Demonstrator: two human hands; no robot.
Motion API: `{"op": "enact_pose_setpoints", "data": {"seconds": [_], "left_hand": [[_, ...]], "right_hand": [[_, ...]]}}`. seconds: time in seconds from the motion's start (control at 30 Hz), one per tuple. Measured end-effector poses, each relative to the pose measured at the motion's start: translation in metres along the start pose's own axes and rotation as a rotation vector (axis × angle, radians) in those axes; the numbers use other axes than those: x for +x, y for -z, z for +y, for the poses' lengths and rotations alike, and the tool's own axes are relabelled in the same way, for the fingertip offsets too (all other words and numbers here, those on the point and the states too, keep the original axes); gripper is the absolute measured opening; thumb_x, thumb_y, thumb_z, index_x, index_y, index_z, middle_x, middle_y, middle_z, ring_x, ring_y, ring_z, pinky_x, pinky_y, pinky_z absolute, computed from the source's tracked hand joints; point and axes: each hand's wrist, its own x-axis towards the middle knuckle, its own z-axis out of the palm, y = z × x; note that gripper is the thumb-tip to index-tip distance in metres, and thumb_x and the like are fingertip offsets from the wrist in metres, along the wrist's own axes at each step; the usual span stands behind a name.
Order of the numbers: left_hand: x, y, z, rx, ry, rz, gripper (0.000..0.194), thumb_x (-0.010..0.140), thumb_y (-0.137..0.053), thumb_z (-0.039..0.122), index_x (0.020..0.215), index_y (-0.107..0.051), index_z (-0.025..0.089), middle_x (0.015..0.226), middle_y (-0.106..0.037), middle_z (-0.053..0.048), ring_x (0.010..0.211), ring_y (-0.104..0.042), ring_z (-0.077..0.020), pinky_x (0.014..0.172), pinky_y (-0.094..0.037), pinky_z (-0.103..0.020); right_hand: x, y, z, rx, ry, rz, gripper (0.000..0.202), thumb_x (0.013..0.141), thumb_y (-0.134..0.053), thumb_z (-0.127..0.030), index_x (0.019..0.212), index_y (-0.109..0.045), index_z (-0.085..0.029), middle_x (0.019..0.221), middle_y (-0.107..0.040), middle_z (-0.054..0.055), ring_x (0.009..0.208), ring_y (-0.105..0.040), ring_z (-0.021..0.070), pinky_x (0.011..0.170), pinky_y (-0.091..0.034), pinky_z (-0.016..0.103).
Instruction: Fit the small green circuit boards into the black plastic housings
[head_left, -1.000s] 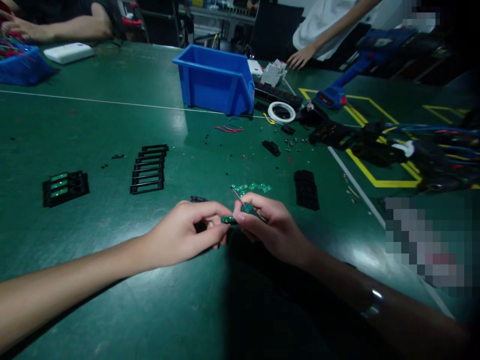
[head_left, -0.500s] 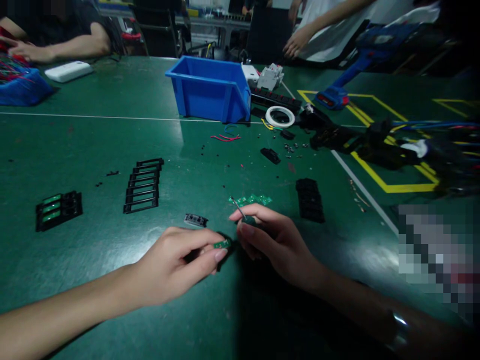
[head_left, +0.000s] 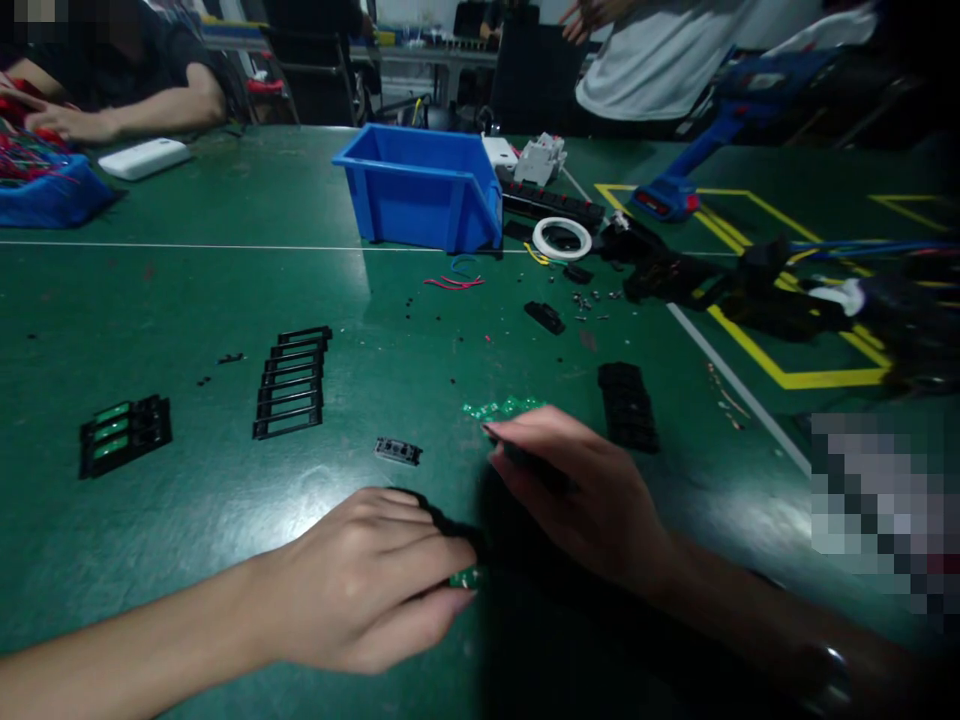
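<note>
My left hand [head_left: 367, 585] is closed, pinching a small green circuit board [head_left: 466, 578] between thumb and fingers low over the table. Beyond it, my right hand [head_left: 592, 485] is curled around a screwdriver [head_left: 546, 468], mostly hidden in the shaded palm. Just past my right fingertips lies a cluster of small green circuit boards [head_left: 504, 407]. A small grey-black plastic piece [head_left: 398, 451] rests ahead of my left hand. To the right of my right hand is a black ribbed plastic part [head_left: 628, 405].
A black slatted frame [head_left: 292, 385] and a black holder with green boards [head_left: 126, 435] lie to the left. Further back are a blue bin [head_left: 420, 200], a white ring [head_left: 562, 239], loose screws [head_left: 589, 300] and a blue power drill [head_left: 675, 190]. Other people are across the table.
My left hand has moved nearer to me and turned palm down, still holding the board. My right hand has shifted right, and the screwdriver's shaft no longer points up in view.
</note>
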Motion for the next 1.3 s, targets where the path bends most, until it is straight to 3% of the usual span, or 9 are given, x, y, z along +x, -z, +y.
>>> {"op": "enact_pose_setpoints", "data": {"seconds": [0.17, 0.33, 0.43, 0.53, 0.67, 0.93, 1.13, 1.23, 1.3], "left_hand": [[0.000, 0.001, -0.001, -0.023, 0.030, -0.025, 0.017, 0.095, -0.056, 0.013, 0.110, -0.065, 0.010, 0.071, -0.066, -0.006, 0.063, -0.061, -0.0208, 0.057, -0.043, -0.036], [0.003, 0.002, 0.000, -0.038, 0.061, -0.031, 0.017, 0.097, -0.055, 0.014, 0.111, -0.065, 0.011, 0.072, -0.067, -0.005, 0.062, -0.062, -0.0202, 0.058, -0.044, -0.035], [0.003, 0.001, 0.001, -0.039, 0.063, -0.018, 0.020, 0.097, -0.056, 0.014, 0.115, -0.065, 0.011, 0.076, -0.070, -0.006, 0.064, -0.064, -0.0201, 0.059, -0.045, -0.035], [0.002, 0.000, 0.001, -0.045, 0.067, -0.013, 0.022, 0.097, -0.056, 0.013, 0.117, -0.064, 0.012, 0.078, -0.071, -0.006, 0.064, -0.064, -0.0201, 0.059, -0.045, -0.035], [0.000, -0.001, 0.000, -0.039, 0.073, -0.011, 0.023, 0.097, -0.056, 0.014, 0.119, -0.064, 0.013, 0.077, -0.071, -0.006, 0.065, -0.065, -0.0200, 0.060, -0.045, -0.034], [0.002, -0.002, 0.001, 0.116, -0.007, 0.050, 0.023, 0.098, -0.054, 0.016, 0.118, -0.064, 0.009, 0.072, -0.069, -0.006, 0.062, -0.066, -0.0197, 0.058, -0.046, -0.033], [-0.002, -0.004, -0.001, 0.170, 0.050, 0.206, 0.023, 0.099, -0.056, 0.016, 0.120, -0.064, 0.011, 0.073, -0.072, -0.006, 0.060, -0.067, -0.0189, 0.059, -0.048, -0.031], [-0.004, -0.004, 0.000, 0.156, 0.130, 0.258, 0.019, 0.101, -0.055, 0.019, 0.115, -0.065, 0.013, 0.077, -0.073, -0.006, 0.065, -0.069, -0.0182, 0.063, -0.049, -0.029], [-0.003, -0.003, 0.000, 0.123, 0.179, 0.274, 0.016, 0.102, -0.053, 0.020, 0.108, -0.066, 0.014, 0.077, -0.072, -0.005, 0.066, -0.069, -0.0167, 0.064, -0.048, -0.026]], "right_hand": [[0.023, 0.026, 0.013, -0.428, -0.073, 0.032, 0.029, 0.095, -0.062, -0.016, 0.124, -0.068, -0.016, 0.106, -0.073, 0.009, 0.097, -0.070, 0.0225, 0.090, -0.054, 0.035], [0.038, 0.057, 0.022, -0.598, -0.173, -0.005, 0.033, 0.095, -0.065, -0.026, 0.126, -0.070, -0.017, 0.119, -0.076, 0.010, 0.107, -0.071, 0.0292, 0.096, -0.054, 0.040], [0.044, 0.067, 0.031, -0.603, -0.253, 0.011, 0.039, 0.095, -0.066, -0.030, 0.131, -0.067, -0.018, 0.117, -0.076, 0.010, 0.098, -0.074, 0.0290, 0.089, -0.056, 0.041], [0.048, 0.069, 0.040, -0.578, -0.273, 0.007, 0.043, 0.093, -0.067, -0.027, 0.135, -0.063, -0.019, 0.118, -0.076, 0.010, 0.094, -0.074, 0.0282, 0.085, -0.057, 0.041], [0.049, 0.062, 0.048, -0.580, -0.207, -0.042, 0.040, 0.094, -0.065, -0.022, 0.134, -0.063, -0.018, 0.129, -0.070, 0.012, 0.108, -0.070, 0.0291, 0.096, -0.054, 0.042], [0.049, 0.049, 0.058, -0.575, -0.130, -0.124, 0.033, 0.096, -0.058, -0.018, 0.128, -0.064, -0.014, 0.121, -0.067, 0.015, 0.112, -0.065, 0.0298, 0.098, -0.051, 0.044], [0.051, 0.034, 0.007, -0.404, -0.116, -0.049, 0.027, 0.099, -0.058, -0.024, 0.123, -0.067, -0.017, 0.119, -0.067, 0.013, 0.108, -0.065, 0.0264, 0.095, -0.050, 0.041], [0.045, 0.016, -0.028, -0.056, -0.267, -0.259, 0.028, 0.100, -0.057, -0.034, 0.123, -0.067, -0.019, 0.096, -0.071, 0.005, 0.077, -0.066, 0.0162, 0.067, -0.052, 0.027], [0.038, 0.003, -0.041, 0.094, -0.309, -0.344, 0.027, 0.098, -0.061, -0.033, 0.120, -0.069, -0.019, 0.091, -0.070, 0.004, 0.073, -0.063, 0.0141, 0.064, -0.050, 0.025]]}}
